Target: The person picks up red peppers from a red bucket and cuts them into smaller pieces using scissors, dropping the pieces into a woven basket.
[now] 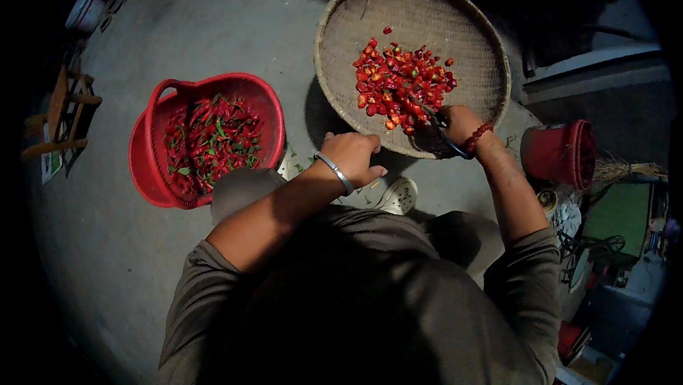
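My right hand [460, 124] is closed around the dark handles of a pair of scissors [438, 121]. Their blades reach into a heap of cut red chili pieces [397, 83] on a round woven bamboo tray [475, 59]. Close to the tray's near rim is my left hand [349, 158], its thumb and forefinger apart with nothing visible between them; its other fingers are partly hidden. To the left, a red plastic basket [140, 166] with a raised handle holds whole red chilies [213, 137] mixed with green stems and leaves.
A red bucket [549, 153] stands at the right, with a bundle of dry straw [624, 170] behind it. At the far left is a small wooden stool [69, 107]. A pale clog [399, 195] shows below the tray, and green scraps lie on the concrete floor [213, 27].
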{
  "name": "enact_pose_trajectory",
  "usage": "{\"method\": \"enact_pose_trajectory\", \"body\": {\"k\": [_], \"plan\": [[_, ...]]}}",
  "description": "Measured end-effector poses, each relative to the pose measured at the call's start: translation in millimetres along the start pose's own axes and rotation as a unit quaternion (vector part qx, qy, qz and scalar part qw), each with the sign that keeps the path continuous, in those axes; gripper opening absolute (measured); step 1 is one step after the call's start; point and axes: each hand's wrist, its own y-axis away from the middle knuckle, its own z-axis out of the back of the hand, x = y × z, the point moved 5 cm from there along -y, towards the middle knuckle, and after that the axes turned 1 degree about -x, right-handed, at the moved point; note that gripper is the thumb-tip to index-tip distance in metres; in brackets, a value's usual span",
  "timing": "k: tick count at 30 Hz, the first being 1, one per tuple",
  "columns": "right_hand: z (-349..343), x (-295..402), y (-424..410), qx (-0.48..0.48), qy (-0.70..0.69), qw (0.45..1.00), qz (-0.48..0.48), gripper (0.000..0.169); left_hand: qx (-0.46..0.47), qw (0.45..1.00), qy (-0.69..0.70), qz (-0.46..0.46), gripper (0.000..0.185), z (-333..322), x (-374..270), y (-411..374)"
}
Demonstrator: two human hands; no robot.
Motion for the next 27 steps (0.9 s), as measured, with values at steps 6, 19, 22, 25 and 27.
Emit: {"method": "enact_pose_trajectory", "body": {"k": [6,19,22,25,27], "plan": [[0,-10,-5,-0.016,-0.018,0.999,-0.032,0.031,0.012,1.000,0.003,-0.008,0.035,3,-1,1],[13,6,1,0.027,0.041,0.991,-0.124,0.052,0.040,0.999,-0.017,-0.018,0.037,1,-4,4],[6,2,-10,0.032,0.040,0.991,-0.123,0.053,0.024,0.999,-0.021,-0.004,0.037,4,-3,2],[4,7,-17,0.036,0.060,0.992,-0.102,0.049,-0.002,1.000,-0.019,0.017,0.037,5,1,1],[2,7,-20,0.031,0.063,0.993,-0.097,0.048,-0.008,1.000,-0.023,0.014,0.037,7,0,1]]}}
